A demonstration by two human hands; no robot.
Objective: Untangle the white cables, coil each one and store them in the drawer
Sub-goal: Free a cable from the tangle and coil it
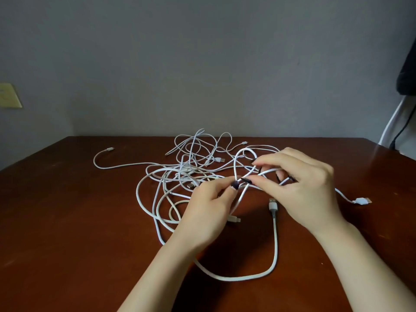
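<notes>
A tangle of white cables (180, 174) lies spread over the middle of the brown wooden table (67, 221). My left hand (209, 210) pinches a white cable strand at a crossing point, thumb and fingertip together. Just to its right, my right hand (301, 183) pinches the same raised loop (238, 158) of cable, fingers curled round it. One long cable (270, 264) sweeps toward me and ends in a USB plug (272, 204) below my right hand. Another USB plug (362, 201) lies at the right. No drawer is in view.
A grey wall stands behind the table's far edge. A yellowish wall plate (9, 95) is at the left. At the far right hang a dark object (407, 70) and a white and a black cord (396, 122) off the table.
</notes>
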